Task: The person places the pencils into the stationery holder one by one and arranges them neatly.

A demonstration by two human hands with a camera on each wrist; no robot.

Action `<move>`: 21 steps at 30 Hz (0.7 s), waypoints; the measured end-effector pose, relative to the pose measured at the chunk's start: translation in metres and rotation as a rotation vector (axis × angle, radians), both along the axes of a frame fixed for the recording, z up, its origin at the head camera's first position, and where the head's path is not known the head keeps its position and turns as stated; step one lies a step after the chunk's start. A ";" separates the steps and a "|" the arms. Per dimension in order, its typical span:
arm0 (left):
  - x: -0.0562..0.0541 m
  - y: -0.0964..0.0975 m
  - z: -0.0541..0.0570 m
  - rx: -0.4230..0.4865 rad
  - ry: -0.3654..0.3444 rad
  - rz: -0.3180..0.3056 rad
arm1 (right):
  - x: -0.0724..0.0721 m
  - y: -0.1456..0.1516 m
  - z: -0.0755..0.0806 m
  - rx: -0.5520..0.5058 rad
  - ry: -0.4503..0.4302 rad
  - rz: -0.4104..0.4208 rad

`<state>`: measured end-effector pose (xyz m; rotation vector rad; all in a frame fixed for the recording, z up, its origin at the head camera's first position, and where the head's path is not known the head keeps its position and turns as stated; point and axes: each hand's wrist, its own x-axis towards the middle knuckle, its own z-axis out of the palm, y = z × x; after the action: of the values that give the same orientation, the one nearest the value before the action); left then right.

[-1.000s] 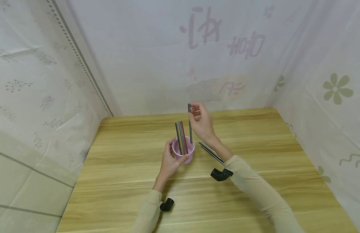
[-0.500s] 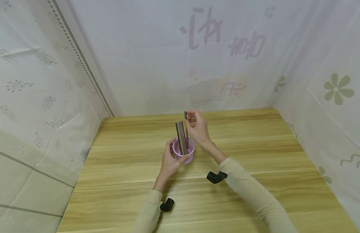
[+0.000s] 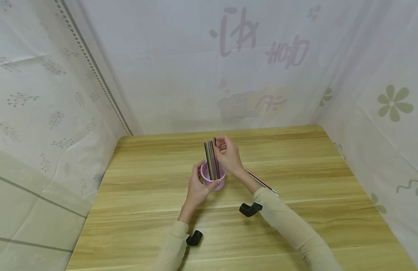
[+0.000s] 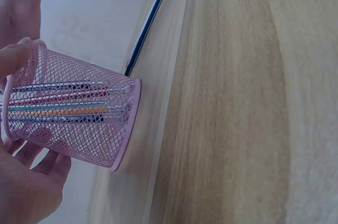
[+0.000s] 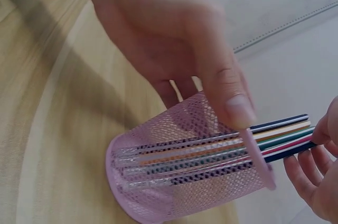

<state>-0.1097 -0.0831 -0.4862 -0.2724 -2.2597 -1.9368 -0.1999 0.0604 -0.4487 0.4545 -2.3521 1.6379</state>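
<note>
My left hand grips a pink mesh pen holder round its side, thumb near the rim. Several coloured pencils stand in the holder, leaning together, their upper parts above the rim. At the upper end of a dark pencil, the thumb and fingers of my right hand pinch it; its lower part is inside the holder among the others. Through the mesh in the right wrist view, the lower ends of the pencils show.
More pencils lie on the wooden table, partly hidden under the right forearm. One dark blue pencil lies behind the holder in the left wrist view. Patterned cloth walls enclose the table's back and sides.
My right hand has moved down and slightly left, lowering the dark pencil into the holder beside the others. The left hand and the holder have stayed in place.
</note>
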 end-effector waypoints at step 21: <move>0.002 -0.001 -0.002 0.004 -0.005 -0.006 | 0.001 0.017 -0.011 0.020 -0.093 -0.037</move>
<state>-0.1079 -0.0842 -0.4877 -0.2748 -2.2603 -1.9470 -0.1986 0.0771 -0.4601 0.3427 -2.4309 1.6539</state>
